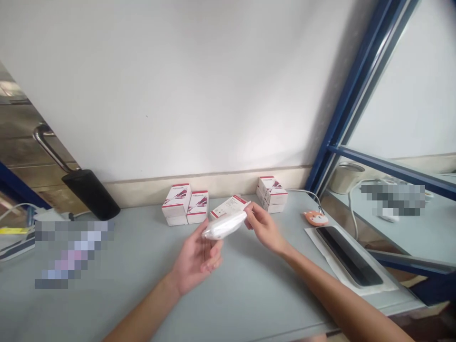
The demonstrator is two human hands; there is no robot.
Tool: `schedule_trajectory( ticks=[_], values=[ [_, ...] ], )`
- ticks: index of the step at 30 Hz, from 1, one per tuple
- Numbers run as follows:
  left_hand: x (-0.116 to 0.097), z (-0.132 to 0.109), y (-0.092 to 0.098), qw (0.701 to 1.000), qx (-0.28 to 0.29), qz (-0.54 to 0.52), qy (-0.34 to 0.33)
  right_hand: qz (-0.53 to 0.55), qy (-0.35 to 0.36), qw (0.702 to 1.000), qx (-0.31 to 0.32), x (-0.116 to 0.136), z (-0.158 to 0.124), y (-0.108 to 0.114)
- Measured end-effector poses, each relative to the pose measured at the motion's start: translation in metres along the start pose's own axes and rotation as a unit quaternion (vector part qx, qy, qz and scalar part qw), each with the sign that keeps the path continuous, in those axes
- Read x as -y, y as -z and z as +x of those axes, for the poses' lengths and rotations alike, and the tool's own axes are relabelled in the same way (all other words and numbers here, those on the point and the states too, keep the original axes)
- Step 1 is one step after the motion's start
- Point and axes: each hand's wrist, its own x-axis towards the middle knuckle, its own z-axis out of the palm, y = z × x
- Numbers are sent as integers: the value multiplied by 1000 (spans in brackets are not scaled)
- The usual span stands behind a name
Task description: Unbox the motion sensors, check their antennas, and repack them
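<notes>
both hands (194, 261) (266, 229) hold a white packet (225, 226), contents unclear; closed cartons (177, 195) behind.

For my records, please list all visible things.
table: one, grey, below
wall: one, white, behind
packet: one, white, centre
boxes: at least five, white-red, beyond packet
slab: one, black, right
sheet: one, white, under slab
fox item: one, orange, behind slab
cylinder: one, black, left
bars: several, blue, both sides
bucket: one, pale, right
cables: several, white, both sides
device: one, pale, leftmost
blurred patches: two, mixed, both sides
left hand: one, bare, holding packet
right hand: one, bare, holding packet
</notes>
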Motion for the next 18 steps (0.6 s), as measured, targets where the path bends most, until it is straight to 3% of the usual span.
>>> schedule_trajectory(
  ticks=[4, 8, 12, 15, 18],
  values=[
    [8, -7, -11, 994, 55, -49, -86, 97, -16, 995, 13, 4, -1, -5],
    [3, -10, -4, 989, 18, 32, -142, 163, -68, 982, 70, -3, -4, -13],
    [4, -1, 6, 985, -81, 114, -103, 177, -94, 976, 89, -15, -10, -28],
    [10, 8, 4, 985, -146, 71, -59, 164, -85, 981, 63, -19, -12, -35],
    [14, 16, -3, 984, -173, 47, -10, 130, -64, 989, 34, -20, -9, -33]
  ],
)
